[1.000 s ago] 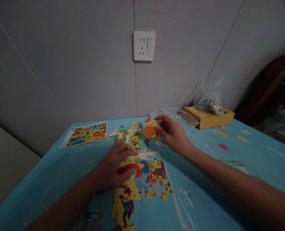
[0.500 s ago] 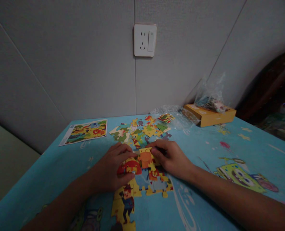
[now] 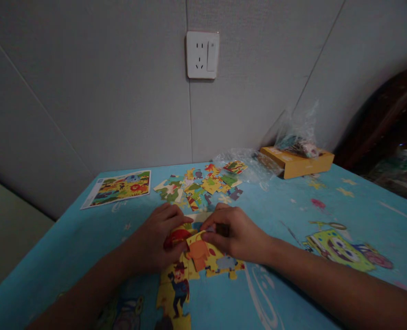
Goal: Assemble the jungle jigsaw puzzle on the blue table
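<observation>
A puzzle piece [image 3: 199, 253] printed with an orange animal is pinched at its upper edge between the thumb and fingers of the right hand [image 3: 238, 233], and is held over the partly joined puzzle [image 3: 174, 298] on a blue tablecloth [image 3: 275, 206]. The joined section's left side is touched by the left hand [image 3: 162, 237], its thumb and forefinger parted around a red patch of the print; whether the held piece is also met by the left thumb cannot be told. Loose pieces [image 3: 210, 183] are scattered just beyond both hands, flanked by a printed picture sheet [image 3: 124, 188] at left and a yellow box [image 3: 308, 166] at right, topped by a clear plastic bag [image 3: 297, 130].
</observation>
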The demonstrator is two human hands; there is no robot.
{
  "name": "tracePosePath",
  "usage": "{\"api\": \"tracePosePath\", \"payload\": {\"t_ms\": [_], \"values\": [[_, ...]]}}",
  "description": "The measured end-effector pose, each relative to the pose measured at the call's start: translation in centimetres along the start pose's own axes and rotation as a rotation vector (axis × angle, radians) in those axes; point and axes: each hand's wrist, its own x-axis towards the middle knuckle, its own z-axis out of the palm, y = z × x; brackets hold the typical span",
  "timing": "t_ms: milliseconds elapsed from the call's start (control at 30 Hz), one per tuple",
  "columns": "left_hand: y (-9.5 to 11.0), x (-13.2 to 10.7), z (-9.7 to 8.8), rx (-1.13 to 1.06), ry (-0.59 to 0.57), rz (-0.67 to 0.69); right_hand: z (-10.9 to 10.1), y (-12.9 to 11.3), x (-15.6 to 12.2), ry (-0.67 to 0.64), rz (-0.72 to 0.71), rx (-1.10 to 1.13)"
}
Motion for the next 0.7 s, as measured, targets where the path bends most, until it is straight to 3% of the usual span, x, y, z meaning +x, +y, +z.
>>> {"api": "tracePosePath", "payload": {"t_ms": [200, 500, 567, 667, 700], "values": [[-0.3, -0.1, 0.3, 0.006, 0.002, -0.014, 0.5, -0.7, 0.1, -0.102, -0.274, -0.104], [-0.4, 0.1, 0.2, -0.008, 0.012, 0.014, 0.6, -0.8, -0.4, -0.087, -0.275, -0.21], [-0.3, 0.1, 0.2, -0.002, 0.009, 0.012, -0.3, -0.4, 1.0, -0.052, -0.226, -0.248], [-0.3, 0.0, 0.2, 0.005, 0.006, 0.003, -2.4, 1.5, 5.3, 0.084, 0.012, -0.479], [-0.3, 0.0, 0.2, 0.006, 0.008, 0.002, -3.2, 2.4, 7.1, 0.062, 0.084, -0.589]]}}
